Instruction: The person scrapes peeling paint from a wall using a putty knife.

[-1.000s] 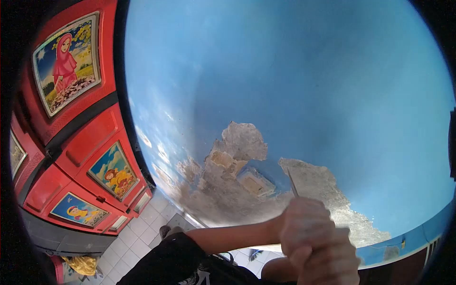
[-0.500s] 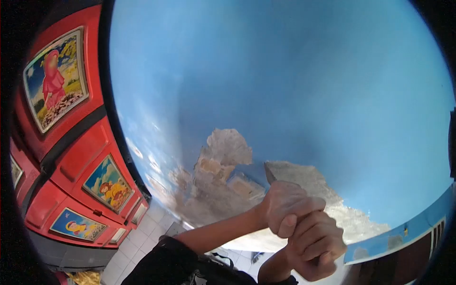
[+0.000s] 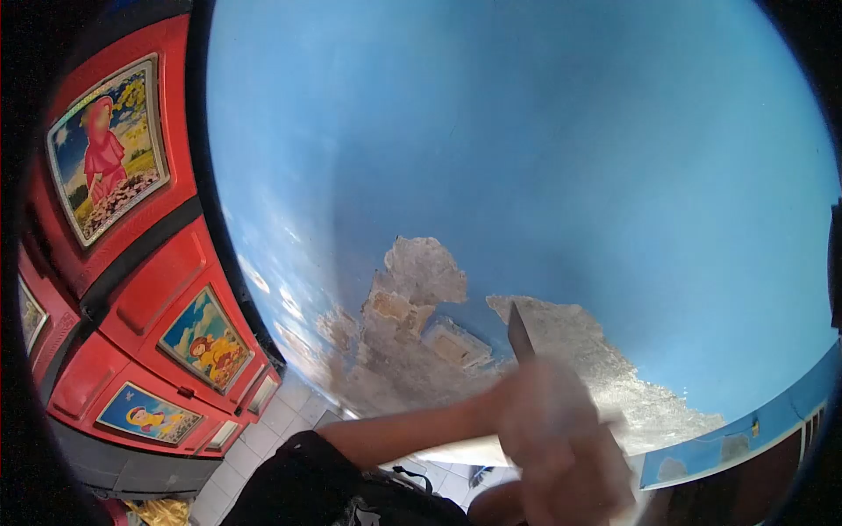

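A thin dark metal blade (image 3: 519,333) sticks up out of my left hand (image 3: 542,410), its tip against the bare grey patch (image 3: 570,337) near the patch's upper left edge. My left hand is closed round this tool, blurred by motion. Just below and touching it is my right hand (image 3: 583,482), also closed and blurred; the tool's handle is hidden inside the hands. Blue paint (image 3: 526,175) surrounds the bare patch on the wall.
A second bare patch (image 3: 425,267) surrounds a pale wall box (image 3: 458,342) to the left. A red cabinet (image 3: 158,280) with picture panels stands at the far left. White floor tiles (image 3: 254,447) show below. A dark slatted opening (image 3: 745,491) is at lower right.
Both hands and the wall view have shifted left since a second ago. Half a second ago the hands were higher and hid most of the blade; now they are lower and more of it shows.
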The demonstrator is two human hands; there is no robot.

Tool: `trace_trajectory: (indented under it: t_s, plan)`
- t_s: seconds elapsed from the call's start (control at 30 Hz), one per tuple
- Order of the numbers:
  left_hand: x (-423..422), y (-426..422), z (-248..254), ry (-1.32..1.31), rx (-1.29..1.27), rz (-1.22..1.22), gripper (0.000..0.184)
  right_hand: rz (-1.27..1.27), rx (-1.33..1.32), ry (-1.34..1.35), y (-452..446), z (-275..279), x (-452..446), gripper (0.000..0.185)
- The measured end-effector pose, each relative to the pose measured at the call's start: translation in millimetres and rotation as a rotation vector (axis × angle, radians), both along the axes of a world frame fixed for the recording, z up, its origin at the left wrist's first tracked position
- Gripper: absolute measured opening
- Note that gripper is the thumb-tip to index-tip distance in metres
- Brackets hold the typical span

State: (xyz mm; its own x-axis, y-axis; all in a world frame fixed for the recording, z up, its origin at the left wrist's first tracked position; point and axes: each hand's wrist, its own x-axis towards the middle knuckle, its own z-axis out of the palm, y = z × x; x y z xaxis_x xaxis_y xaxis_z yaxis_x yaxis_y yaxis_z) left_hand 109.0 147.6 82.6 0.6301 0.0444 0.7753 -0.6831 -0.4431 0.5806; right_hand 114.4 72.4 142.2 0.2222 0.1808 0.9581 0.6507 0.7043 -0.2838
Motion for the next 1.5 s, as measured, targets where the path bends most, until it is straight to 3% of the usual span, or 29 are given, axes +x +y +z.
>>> trace_trajectory:
  t_s: [0.03,0.07,0.1,0.13,0.2,0.3,0.37,0.4,0.53,0.63,0.7,0.73,0.77,0.87,0.9,0.97,1.03,1.23,1.27,1.37,1.5]
  plan:
    - [3.6,3.5,0.1,-0.159,0.015,0.102,0.024,-0.059,-0.003,-0.027,-3.4,-0.1,-0.7,0.030]
    - [7.6,9.7,3.9,-0.323,0.038,0.203,0.021,0.257,0.047,0.120,-4.5,0.9,-2.8,0.026]
    - [6.5,3.9,4.9,-0.398,0.042,0.249,0.019,0.254,0.051,0.120,-8.5,-6.1,-3.6,0.026]
    - [5.4,-1.9,6.1,-0.472,0.045,0.299,0.018,0.107,0.131,0.491,-21.2,-20.3,-6.4,0.024]
    - [1.8,-10.8,10.8,-0.241,0.186,0.331,0.018,-0.013,0.235,0.828,-16.0,-23.7,-1.8,0.022]
    - [-9.0,0.4,17.9,-0.146,0.253,0.284,0.023,0.217,0.148,0.279,4.7,-12.7,3.5,0.029]
    - [-1.8,12.2,10.5,-0.257,0.197,0.311,0.023,0.268,0.107,0.106,1.0,-12.8,4.0,0.033]
    - [-0.9,17.9,12.3,-0.379,0.138,0.359,0.022,0.314,0.093,0.143,1.0,-10.7,8.3,0.032]
    - [-4.9,-3.7,19.3,-0.410,0.183,0.461,0.024,0.401,0.088,0.181,0.0,-12.2,16.3,0.031]
    - [-6.0,1.6,16.9,-0.247,0.026,0.231,0.025,0.377,0.059,0.218,10.8,-17.9,16.5,0.030]
    - [5.2,33.6,-0.6,-0.506,0.158,0.435,0.024,0.343,0.032,0.254,8.4,-22.1,15.9,0.030]
    - [4.8,34.7,-5.1,-0.492,0.175,0.459,0.024,0.363,0.007,0.247,9.5,-20.9,18.1,0.031]
    - [5.3,24.0,-4.7,-0.478,0.166,0.463,0.024,0.364,-0.004,0.260,2.0,-22.3,13.0,0.031]
    - [-2.4,1.3,18.4,-0.767,-0.003,0.380,0.025,0.184,0.113,0.153,-4.9,-19.5,1.7,0.031]
    - [-16.4,-1.8,25.7,-0.495,0.032,0.320,0.026,0.190,0.101,0.130,1.6,-17.4,-0.2,0.032]
    - [-17.1,3.4,22.8,-0.226,0.054,0.250,0.027,0.191,0.068,0.081,10.3,-13.3,-2.9,0.035]
    - [-2.1,23.9,6.6,-0.518,0.110,0.310,0.024,0.180,0.057,0.066,8.6,-13.4,-2.8,0.036]
    - [-12.0,7.1,16.8,-0.248,0.197,0.280,0.029,0.298,0.086,0.046,-1.8,-17.2,12.7,0.037]
    - [1.1,19.4,5.7,-0.422,0.119,0.252,0.028,0.281,0.072,0.056,0.0,-16.2,11.9,0.037]
    - [4.4,25.3,1.7,-0.482,0.180,0.318,0.027,0.222,0.041,0.082,2.4,-15.1,10.2,0.038]
    - [-6.5,9.1,0.7,-0.261,0.201,0.279,0.027,0.197,-0.003,0.094,13.7,-21.2,12.0,0.038]
